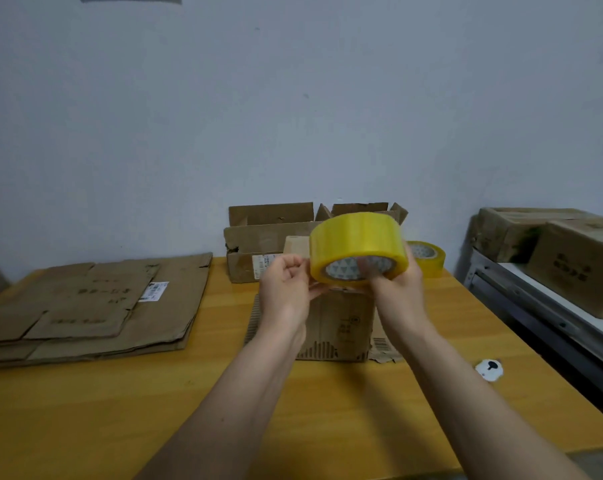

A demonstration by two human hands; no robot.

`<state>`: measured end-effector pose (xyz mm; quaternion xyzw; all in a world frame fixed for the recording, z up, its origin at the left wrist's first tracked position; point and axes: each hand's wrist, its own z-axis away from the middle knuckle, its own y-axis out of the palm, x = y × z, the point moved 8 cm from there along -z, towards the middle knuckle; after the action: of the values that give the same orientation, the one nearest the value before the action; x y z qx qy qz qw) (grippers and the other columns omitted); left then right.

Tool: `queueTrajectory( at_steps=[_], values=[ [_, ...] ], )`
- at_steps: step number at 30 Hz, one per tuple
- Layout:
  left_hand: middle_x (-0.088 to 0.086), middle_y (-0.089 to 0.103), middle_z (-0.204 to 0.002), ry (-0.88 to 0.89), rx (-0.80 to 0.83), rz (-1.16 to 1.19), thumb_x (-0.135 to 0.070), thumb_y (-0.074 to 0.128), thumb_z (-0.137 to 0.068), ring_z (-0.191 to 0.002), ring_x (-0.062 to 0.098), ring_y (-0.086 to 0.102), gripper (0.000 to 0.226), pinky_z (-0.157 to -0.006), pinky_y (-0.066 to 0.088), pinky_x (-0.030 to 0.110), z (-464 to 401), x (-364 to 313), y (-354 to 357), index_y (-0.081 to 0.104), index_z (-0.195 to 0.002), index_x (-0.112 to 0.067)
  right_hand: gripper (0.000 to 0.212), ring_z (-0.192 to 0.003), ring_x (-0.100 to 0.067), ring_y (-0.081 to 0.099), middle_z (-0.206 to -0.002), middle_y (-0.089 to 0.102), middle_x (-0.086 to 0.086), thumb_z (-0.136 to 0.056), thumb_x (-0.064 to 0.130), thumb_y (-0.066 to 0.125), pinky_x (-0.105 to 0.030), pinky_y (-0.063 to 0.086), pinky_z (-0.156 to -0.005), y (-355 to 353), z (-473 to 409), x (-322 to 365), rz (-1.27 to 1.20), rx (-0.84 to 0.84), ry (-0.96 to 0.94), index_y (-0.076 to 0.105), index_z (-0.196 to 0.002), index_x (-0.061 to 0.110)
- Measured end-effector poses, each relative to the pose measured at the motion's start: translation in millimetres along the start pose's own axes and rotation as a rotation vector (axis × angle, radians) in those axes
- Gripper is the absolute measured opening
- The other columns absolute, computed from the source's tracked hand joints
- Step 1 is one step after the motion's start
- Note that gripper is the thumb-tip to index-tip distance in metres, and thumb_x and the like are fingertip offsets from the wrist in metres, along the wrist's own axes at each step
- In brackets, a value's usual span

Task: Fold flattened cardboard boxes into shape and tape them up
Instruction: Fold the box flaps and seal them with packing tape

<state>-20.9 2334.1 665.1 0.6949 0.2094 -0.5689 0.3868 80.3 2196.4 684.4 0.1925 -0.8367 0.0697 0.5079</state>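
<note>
Right hand (395, 282) gripped the yellow tape roll (357, 247), fingers through its core, held above the small box (338, 327) on the desk (224, 403). Left hand (286, 289) curled, pinching at the roll's edge. Flat cardboard stack (95, 306) lay left of the box; label print illegible. Second roll (426, 258) sat behind.

Top of the small box (338, 323) was covered by both hands and the tape roll (357, 249). Front of the open box (244, 251) behind was partly blocked by the left hand (286, 289). 2nd roll (428, 258) was half hidden behind the right hand (395, 285). Flat stack (85, 306) was cut off at the left edge; its print and label were too blurred to be read. Boxes at right (570, 258) were cut off by the right edge.
</note>
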Motion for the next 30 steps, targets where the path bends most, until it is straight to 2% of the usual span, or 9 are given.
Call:
queueTrajectory(
  at_steps=[2,4,8,11,14,16,20,24,30],
  values=[
    [0.011,0.068,-0.092,0.018,-0.090,-0.087,0.000,0.057,-0.092,-0.088,0.024,0.069,0.007,-0.079,0.059,0.037,-6,-7,-20,0.060,-0.090,-0.006,0.038,-0.089,-0.003,0.059,-0.097,0.061,0.005,-0.085,-0.002,0.064,-0.022,0.052,-0.072,-10,-8,11,0.177,-0.026,-0.093,0.052,-0.106,0.027],
    [0.006,0.068,-0.093,0.045,-0.198,-0.173,-0.003,0.061,-0.089,-0.091,0.021,0.066,0.006,-0.086,0.056,0.036,-15,-15,-49,0.062,-0.090,-0.009,0.050,-0.084,-0.007,0.054,-0.091,0.053,0.014,-0.079,-0.017,0.052,-0.015,0.044,-0.064,-36,-19,15,0.348,-0.148,-0.101,0.050,-0.105,0.027],
    [0.007,0.065,-0.091,-0.015,-0.064,-0.207,-0.007,0.060,-0.091,-0.090,0.018,0.063,0.005,-0.079,0.055,0.025,-19,-10,-52,0.064,-0.095,-0.006,0.040,-0.096,-0.013,0.055,-0.100,0.057,0.007,-0.084,-0.005,0.056,-0.023,0.046,-0.074,-63,-23,1,0.345,-0.317,-0.010,0.057,-0.112,0.024],
    [0.011,0.065,-0.100,-0.125,-0.058,-0.066,-0.006,0.061,-0.090,-0.094,0.020,0.063,0.011,-0.087,0.055,0.031,-16,7,-52,0.066,-0.100,-0.004,0.032,-0.098,-0.018,0.056,-0.100,0.059,0.001,-0.086,-0.001,0.055,-0.030,0.049,-0.080,-61,-19,-1,0.336,-0.353,-0.032,0.057,-0.103,0.027],
    [0.009,0.068,-0.095,-0.137,-0.104,-0.075,-0.013,0.067,-0.087,-0.093,0.019,0.065,0.007,-0.089,0.055,0.033,-16,17,-58,0.069,-0.082,-0.008,0.042,-0.082,0.003,0.054,-0.087,0.053,0.015,-0.082,-0.008,0.051,-0.016,0.045,-0.064,-58,-19,4,0.360,-0.285,-0.106,0.050,-0.100,0.030],
    [0.003,0.068,-0.082,-0.098,-0.197,-0.115,-0.018,0.068,-0.088,-0.089,0.018,0.065,0.013,-0.090,0.053,0.033,-17,15,-66,0.068,-0.077,-0.011,0.044,-0.075,0.007,0.054,-0.083,0.051,0.016,-0.082,-0.009,0.050,-0.015,0.046,-0.057,-55,-16,5,0.420,-0.211,-0.115,0.048,-0.100,0.031],
    [-0.002,0.064,-0.080,-0.045,-0.375,-0.195,-0.022,0.066,-0.090,-0.098,0.022,0.062,0.012,-0.090,0.049,0.033,-28,8,-92,0.065,-0.080,-0.014,0.050,-0.094,-0.023,0.051,-0.101,0.053,-0.008,-0.074,-0.015,0.055,-0.036,0.043,-0.074,-69,-13,15,0.837,-0.173,-0.257,0.053,-0.114,0.015],
    [-0.002,0.064,-0.079,-0.060,-0.299,-0.301,-0.026,0.067,-0.089,-0.088,0.019,0.060,0.014,-0.086,0.050,0.032,-34,17,-87,0.066,-0.081,-0.014,0.054,-0.096,-0.019,0.044,-0.102,0.048,-0.002,-0.078,-0.013,0.051,-0.035,0.038,-0.077,-91,-14,0,0.841,-0.263,-0.119,0.057,-0.121,0.018],
    [-0.002,0.061,-0.072,-0.070,-0.300,-0.328,-0.027,0.066,-0.090,-0.073,0.014,0.055,0.022,-0.080,0.049,0.031,-44,24,-82,0.063,-0.073,-0.014,0.058,-0.097,-0.031,0.050,-0.097,0.046,-0.002,-0.077,-0.013,0.056,-0.035,0.038,-0.072,-93,-16,-9,1.016,-0.235,-0.120,0.061,-0.123,0.022]
  ],
)
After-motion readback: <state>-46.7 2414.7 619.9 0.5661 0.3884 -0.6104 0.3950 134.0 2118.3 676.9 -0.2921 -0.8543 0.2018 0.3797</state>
